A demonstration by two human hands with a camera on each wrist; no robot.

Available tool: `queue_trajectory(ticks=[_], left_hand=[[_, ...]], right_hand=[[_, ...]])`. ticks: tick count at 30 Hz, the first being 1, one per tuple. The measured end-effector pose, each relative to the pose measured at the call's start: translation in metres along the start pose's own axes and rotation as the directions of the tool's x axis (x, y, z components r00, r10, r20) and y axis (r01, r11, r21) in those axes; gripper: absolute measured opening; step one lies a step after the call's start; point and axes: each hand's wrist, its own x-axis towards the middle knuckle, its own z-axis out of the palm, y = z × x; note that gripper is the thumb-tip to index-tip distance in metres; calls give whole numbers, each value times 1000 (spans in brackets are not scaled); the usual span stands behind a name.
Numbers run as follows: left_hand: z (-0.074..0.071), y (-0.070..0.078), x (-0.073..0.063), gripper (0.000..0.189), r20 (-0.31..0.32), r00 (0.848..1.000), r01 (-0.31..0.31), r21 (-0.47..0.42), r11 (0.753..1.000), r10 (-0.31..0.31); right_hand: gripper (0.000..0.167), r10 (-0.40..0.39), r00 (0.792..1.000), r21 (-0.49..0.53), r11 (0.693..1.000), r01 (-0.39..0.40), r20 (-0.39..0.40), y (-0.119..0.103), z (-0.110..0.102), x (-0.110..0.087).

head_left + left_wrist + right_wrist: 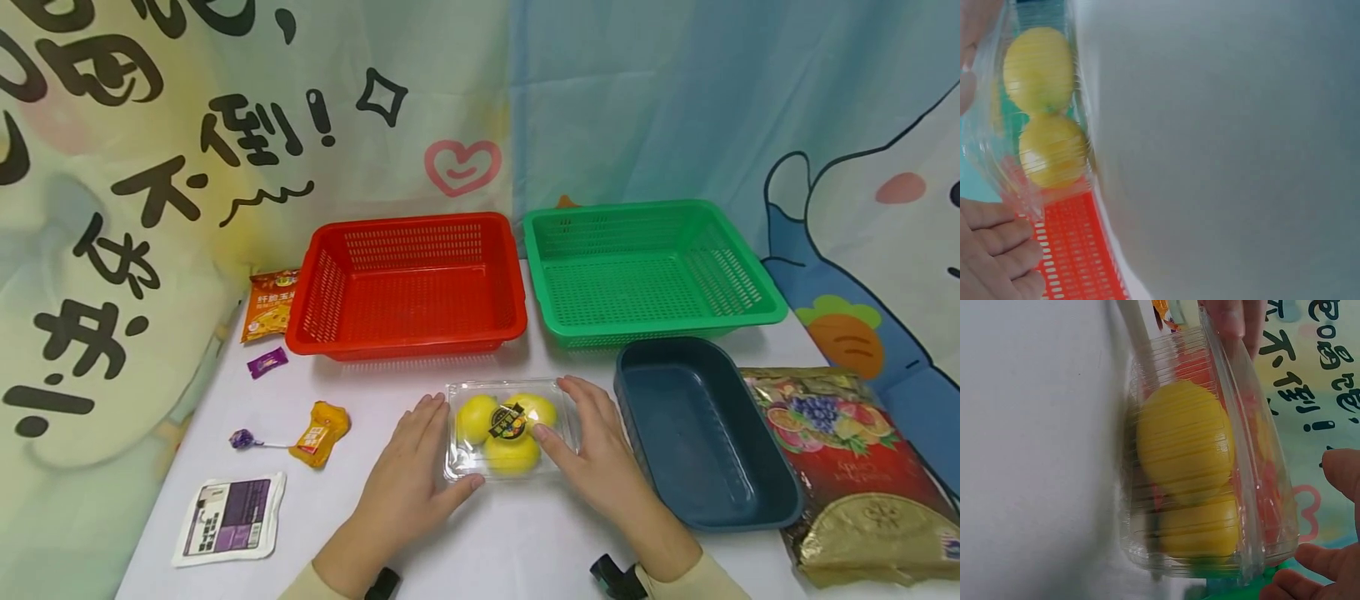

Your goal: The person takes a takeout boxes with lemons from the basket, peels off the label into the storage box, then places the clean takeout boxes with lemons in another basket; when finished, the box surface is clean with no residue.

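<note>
A clear plastic box with three yellow lemons and a black label on its lid lies on the white table in the head view. My left hand is along its left side, fingers straight, thumb by the near left corner. At the right side, my right hand has its thumb over the lid and its fingers by the far right corner. Both wrist views show the lemons through the ribbed box wall, with loosely extended fingers beside it in the left wrist view.
Behind stand a red basket and a green basket. A blue bin and a large red-gold bag are at right. At left lie a lollipop, orange packet, white-purple packet, purple sweet and orange snack bag.
</note>
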Motion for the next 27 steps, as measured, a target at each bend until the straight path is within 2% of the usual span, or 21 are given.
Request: queue_trajectory(ticks=[7, 21, 27], left_hand=[[0, 2, 1, 100, 2, 1000, 20, 13, 1000, -20], [0, 5, 2, 95, 29, 998, 46, 13, 999, -47], [0, 4, 2, 95, 32, 999, 41, 33, 999, -42]], right_hand=[[69, -27, 1000, 1, 1000, 27, 9, -10, -3, 2], [55, -16, 999, -48, 999, 18, 51, -17, -2, 10], [43, -76, 997, -123, 989, 80, 32, -22, -1, 17]])
